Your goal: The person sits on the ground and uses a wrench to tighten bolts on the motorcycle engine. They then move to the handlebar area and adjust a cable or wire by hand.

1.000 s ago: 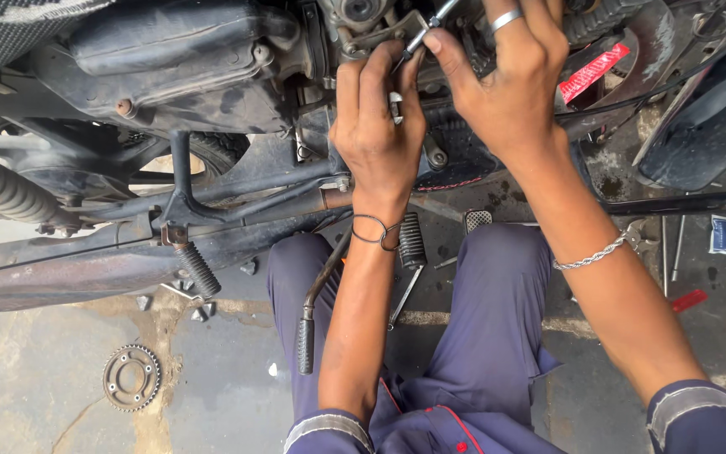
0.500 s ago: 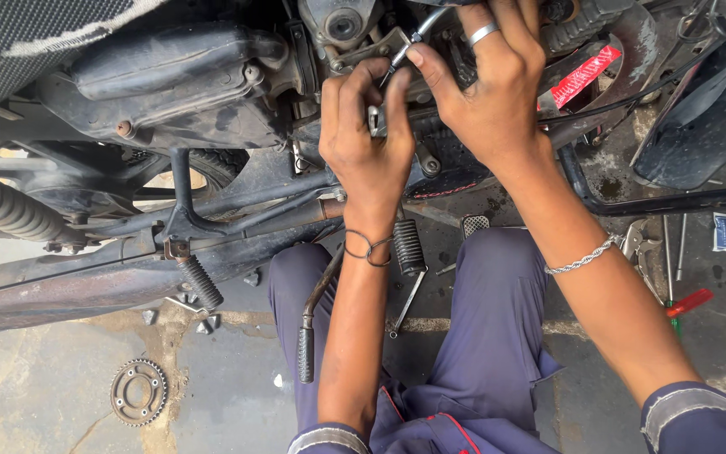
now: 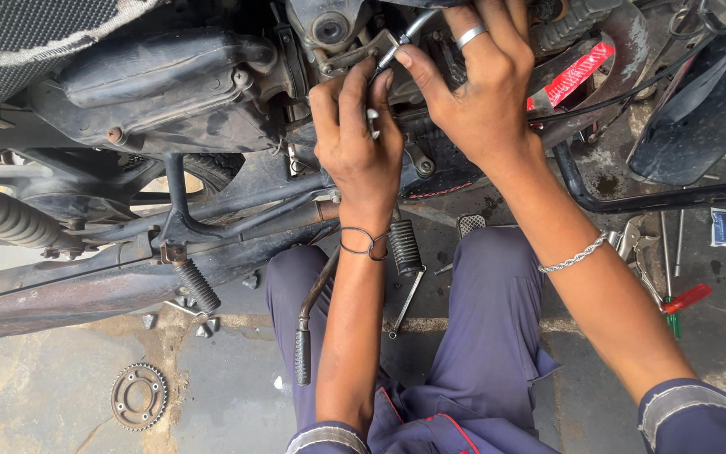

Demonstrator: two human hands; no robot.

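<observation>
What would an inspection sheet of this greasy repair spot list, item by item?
Surface: stained grey concrete floor, oily patches.
Job's things: thin shiny metal tool at a grimy black motorcycle engine.
Clutter: round toothed steel sprocket on the floor; red-handled screwdriver and silver pliers by the right arm; small bolts scattered.
Grippers: left hand pinches a small metal part under the tool; right hand, ringed, grips the tool.
Cables: black cable runs past a red label.
Surroundings: ribbed rubber footpeg, rusty exhaust pipe, blue trousers.
</observation>
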